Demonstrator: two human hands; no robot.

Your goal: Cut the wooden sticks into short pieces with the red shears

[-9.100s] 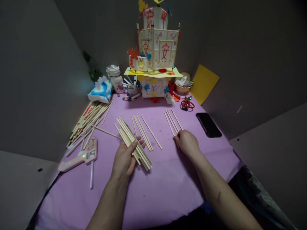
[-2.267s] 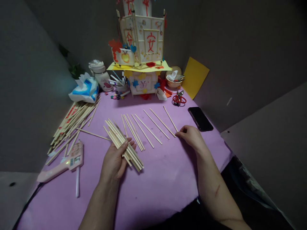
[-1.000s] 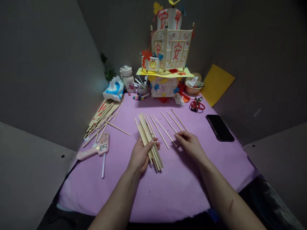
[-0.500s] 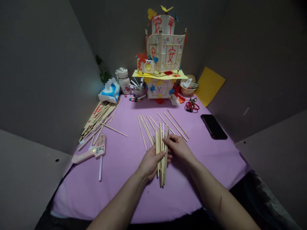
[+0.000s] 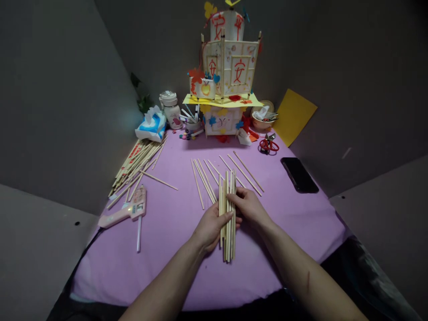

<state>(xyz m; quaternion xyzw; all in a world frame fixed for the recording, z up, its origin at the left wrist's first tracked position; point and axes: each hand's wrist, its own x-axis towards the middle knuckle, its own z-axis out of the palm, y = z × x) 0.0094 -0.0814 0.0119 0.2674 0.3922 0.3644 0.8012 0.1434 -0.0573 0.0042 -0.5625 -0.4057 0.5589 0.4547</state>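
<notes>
Two hands meet over one bundle of sticks (image 5: 228, 223) near the middle of the purple table (image 5: 174, 249). The left hand (image 5: 210, 225) is curled around the bundle from the left side, fingers wrapped across it, so that the sticks stand nearly in line with the view, their near ends pointing toward the person and their far ends toward the back of the table. The right hand (image 5: 249, 206) touches the same bundle from the right, with its fingertips pinching at the upper part of the sticks; whether it grips one stick or only presses on them cannot be told.

Just beyond the bundle, several loose sticks (image 5: 230, 171) lie fanned out flat on the table, slanting up and to the left. A larger pile of sticks (image 5: 135, 165) lies at the left edge, and a pink glue gun (image 5: 123, 213) rests near it, closer to the person. A black phone (image 5: 299, 174) lies flat to the right, well apart from the hands. At the back stand a paper lantern (image 5: 230, 67) with red characters, a tissue pack (image 5: 150, 127), a small white jar (image 5: 170, 109), red scissors (image 5: 267, 143) and a yellow sheet (image 5: 294, 117) leaning against the wall.
</notes>
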